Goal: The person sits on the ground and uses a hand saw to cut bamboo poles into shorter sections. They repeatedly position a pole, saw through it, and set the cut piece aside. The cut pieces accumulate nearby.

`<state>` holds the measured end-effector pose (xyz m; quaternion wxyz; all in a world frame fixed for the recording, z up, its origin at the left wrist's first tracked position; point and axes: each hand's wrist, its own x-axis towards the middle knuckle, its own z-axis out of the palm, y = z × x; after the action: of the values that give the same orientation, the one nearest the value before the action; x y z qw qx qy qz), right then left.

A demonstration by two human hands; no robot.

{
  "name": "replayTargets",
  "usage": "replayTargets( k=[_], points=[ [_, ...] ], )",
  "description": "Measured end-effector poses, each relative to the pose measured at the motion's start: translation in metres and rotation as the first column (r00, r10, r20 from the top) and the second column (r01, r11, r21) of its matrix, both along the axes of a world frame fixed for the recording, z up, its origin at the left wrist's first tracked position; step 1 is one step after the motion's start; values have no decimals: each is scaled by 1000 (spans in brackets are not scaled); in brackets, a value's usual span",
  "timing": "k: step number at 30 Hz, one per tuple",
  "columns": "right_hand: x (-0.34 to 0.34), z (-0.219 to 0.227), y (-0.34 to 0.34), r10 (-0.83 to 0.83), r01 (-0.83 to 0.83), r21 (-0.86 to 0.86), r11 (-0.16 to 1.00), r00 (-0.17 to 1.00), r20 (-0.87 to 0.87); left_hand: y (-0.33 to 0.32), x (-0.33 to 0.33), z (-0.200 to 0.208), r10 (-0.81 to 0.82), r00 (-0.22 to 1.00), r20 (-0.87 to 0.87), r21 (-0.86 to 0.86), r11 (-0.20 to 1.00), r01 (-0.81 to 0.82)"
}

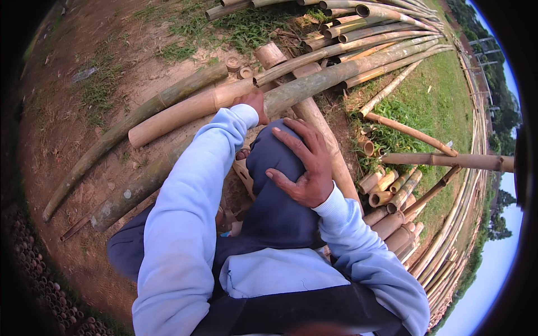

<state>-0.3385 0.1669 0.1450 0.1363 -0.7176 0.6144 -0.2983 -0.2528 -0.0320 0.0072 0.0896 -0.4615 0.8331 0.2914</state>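
Observation:
A long grey-green bamboo pole (314,84) runs slantwise past my knees and passes beneath my left forearm. My left hand (255,103) is closed over this pole, its fingertips mostly hidden on the far side. Just beyond it lies a shorter tan bamboo piece (179,115), and past that a curved green bamboo pole (134,115). My right hand (305,162) lies flat with spread fingers on my dark-trousered knee (280,190), holding nothing. A thick bamboo log (328,131) slants under the poles, right of that knee.
Stacked bamboo poles (386,19) fill the far right. Cut bamboo sections (392,193) are piled to my right, near a horizontal bamboo rail (443,161). Two short bamboo rings (244,73) sit on the dirt ahead. More cut ends (42,269) lie at lower left.

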Motion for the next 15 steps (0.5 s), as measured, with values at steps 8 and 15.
replayTargets(
  k=[8,15],
  points=[
    [-4,3,4,-52,53,-23,998,998,22,20,140,33,-56,998,25,-24,998,56],
    [-23,1,6,5,-1,-43,999,996,84,90,391,59,119,982,148,-155,983,-95]
  ],
)
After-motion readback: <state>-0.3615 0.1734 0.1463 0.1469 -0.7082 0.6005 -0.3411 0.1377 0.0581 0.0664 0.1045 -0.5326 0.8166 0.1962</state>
